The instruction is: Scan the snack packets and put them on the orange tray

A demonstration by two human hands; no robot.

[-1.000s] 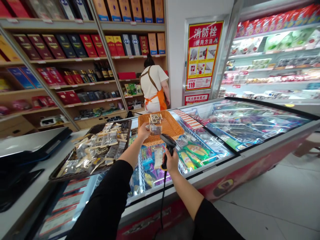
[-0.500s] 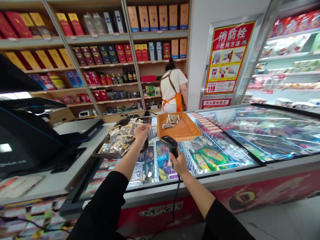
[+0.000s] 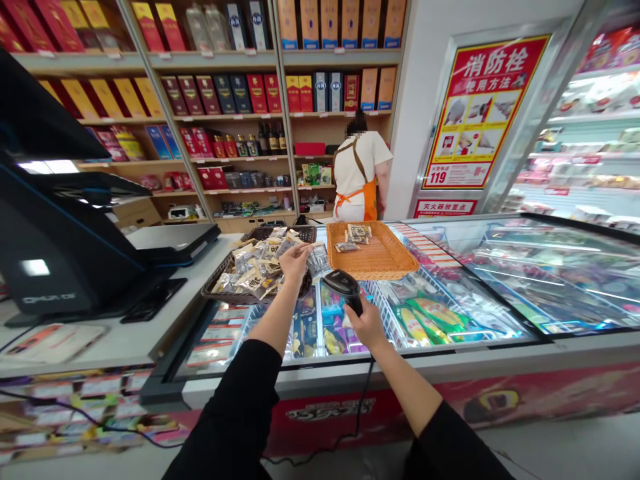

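My left hand (image 3: 295, 261) is closed, pinching the top edge of a small clear-and-silver snack packet (image 3: 319, 261) that hangs to the right of the fingers. Below that hand, a dark woven basket (image 3: 213, 293) holds a heap of similar packets (image 3: 255, 270). Wrapped round the handle of a black barcode scanner (image 3: 343, 285) is my right hand (image 3: 367, 325). The scanner's head points up and left, just below the packet and apart from it. An orange woven basket (image 3: 395, 257), with a few packets (image 3: 357, 233) inside, sits right of the dark one.
Both baskets rest on a glass-topped chest freezer (image 3: 450, 293). The scanner's cable (image 3: 364, 400) runs down its front. To the left, a counter (image 3: 120, 333) bears a checkout terminal (image 3: 50, 233). A person in an orange apron (image 3: 357, 177) stands behind, facing shelves of boxes (image 3: 230, 93).
The view has turned slightly left, so the scene sits farther right. The scanner has come a little closer to the packet in my left hand, which now shows more clearly.
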